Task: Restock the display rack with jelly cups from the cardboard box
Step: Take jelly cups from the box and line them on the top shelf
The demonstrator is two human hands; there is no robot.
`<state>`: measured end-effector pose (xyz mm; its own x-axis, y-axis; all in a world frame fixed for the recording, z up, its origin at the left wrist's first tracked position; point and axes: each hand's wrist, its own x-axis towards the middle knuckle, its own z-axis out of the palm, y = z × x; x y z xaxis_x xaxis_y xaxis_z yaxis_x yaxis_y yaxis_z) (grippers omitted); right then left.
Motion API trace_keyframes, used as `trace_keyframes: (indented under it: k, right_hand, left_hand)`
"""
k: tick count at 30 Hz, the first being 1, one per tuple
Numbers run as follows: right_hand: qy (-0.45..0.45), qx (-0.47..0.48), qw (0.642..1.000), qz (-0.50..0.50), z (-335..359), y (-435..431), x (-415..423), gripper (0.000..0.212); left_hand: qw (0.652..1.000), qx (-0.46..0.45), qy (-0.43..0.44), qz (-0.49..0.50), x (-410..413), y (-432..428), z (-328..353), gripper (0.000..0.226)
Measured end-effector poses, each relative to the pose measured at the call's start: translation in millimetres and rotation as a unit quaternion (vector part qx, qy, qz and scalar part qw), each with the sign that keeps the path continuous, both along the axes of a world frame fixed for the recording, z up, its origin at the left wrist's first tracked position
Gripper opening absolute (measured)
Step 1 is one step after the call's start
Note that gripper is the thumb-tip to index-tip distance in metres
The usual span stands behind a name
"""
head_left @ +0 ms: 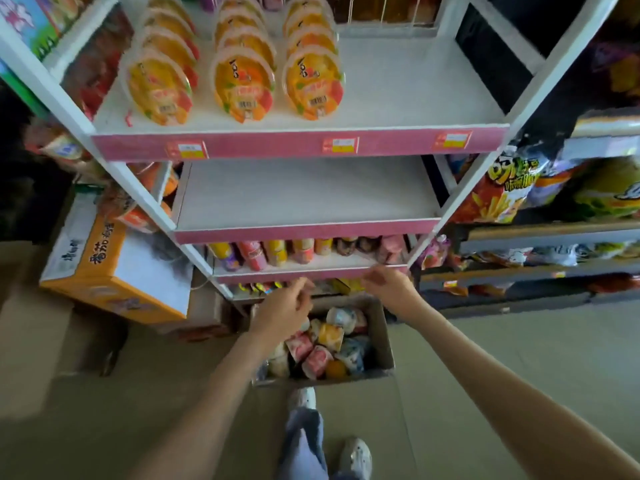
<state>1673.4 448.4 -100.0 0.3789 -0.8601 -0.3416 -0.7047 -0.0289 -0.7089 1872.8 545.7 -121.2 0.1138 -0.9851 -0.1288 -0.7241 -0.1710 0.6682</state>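
The rack (301,143) rises ahead of both grips, white with pink strips along its shelf fronts. Its upper shelf, far above the grips, bears three rows of round cups (242,88), orange and yellow, leaning back one on another. The mid shelf (304,192) lies between that and the grips. The low shelf (311,270) runs just beyond the fingertips, its pink edge near the right grip. A carton (104,265), orange and white, sits tilted well to the left of the left grip. Snack bags (498,192) fill the shelves well to the right of the right grip and higher. The box (386,334), brown cardboard and open, stands on the floor (519,358) straight below the two grips, at the foot of the rack. The left grip (285,310) hangs over the box's near left part, fingers loosely curled, and nothing shows in it. The right grip (388,284) hovers over the box's far right corner, just short of the low shelf's edge, fingers also loosely curled with nothing seen in them; both are a little blurred. Box cups (330,336), pink, yellow and pale, lie jumbled under the left grip. Shelf cups (277,252) stand in a line on the low shelf just beyond both grips. Shoes (356,455), white, are below the box. Price tags (341,145) sit on the upper strip.
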Motion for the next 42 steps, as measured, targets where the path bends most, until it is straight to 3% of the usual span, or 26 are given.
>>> trace_keyframes:
  k: [7, 10, 15, 18, 21, 24, 27, 30, 32, 34, 39, 42]
  right_hand:
    - [0.153, 0.083, 0.985, 0.016, -138.3, 32.4, -59.2, 0.026]
    - [0.202, 0.102, 0.972, 0.068, -202.7, 44.6, -70.9, 0.031]
    - [0.171, 0.068, 0.974, 0.135, -322.1, 30.2, -63.3, 0.039]
    - [0.168, 0.012, 0.960, 0.225, -397.5, 26.5, -51.2, 0.035]
    - [0.218, -0.081, 0.925, 0.300, -469.8, 20.9, -37.6, 0.021]
    - [0.262, -0.049, 0.867, 0.420, -519.0, 21.1, -18.2, 0.041]
    - [0.253, -0.024, 0.872, 0.419, -550.8, 8.0, 1.1, 0.040]
    - [0.248, 0.022, 0.848, 0.467, -560.3, -9.9, 0.4, 0.028]
    - [0.219, 0.061, 0.842, 0.489, -566.4, -19.7, -7.0, 0.040]
    - [0.225, 0.018, 0.813, 0.537, -572.2, -19.2, -14.9, 0.052]
    - [0.210, -0.193, 0.738, 0.611, -579.7, -1.2, -33.7, 0.076]
    - [0.192, -0.267, 0.698, 0.637, -588.8, -3.4, -35.9, 0.080]
  left_hand:
    - [0.989, 0.127, -0.059, 0.055, -18.9, 64.0, -131.2, 0.034]
    - [0.984, 0.162, -0.054, 0.053, -20.9, 78.0, -194.7, 0.037]
    - [0.980, 0.191, -0.056, -0.019, -12.1, 63.5, -306.7, 0.047]
    - [0.972, 0.214, -0.058, -0.077, -5.7, 51.3, -375.7, 0.051]
    - [0.968, 0.198, -0.066, -0.137, 0.5, 36.9, -437.2, 0.055]
    - [0.959, 0.183, -0.100, -0.190, 5.4, 16.7, -495.9, 0.061]
    - [0.948, 0.150, -0.140, -0.245, 9.7, -8.1, -542.4, 0.061]
    - [0.933, 0.104, -0.159, -0.305, 5.9, -23.8, -563.4, 0.051]
    - [0.924, 0.077, -0.154, -0.341, -3.4, -28.9, -566.6, 0.050]
    - [0.917, 0.049, -0.150, -0.366, -11.5, -30.4, -568.8, 0.055]
    - [0.895, -0.041, -0.192, -0.400, -14.6, -22.2, -582.9, 0.064]
    - [0.891, -0.066, -0.207, -0.399, -7.6, -20.3, -589.1, 0.063]
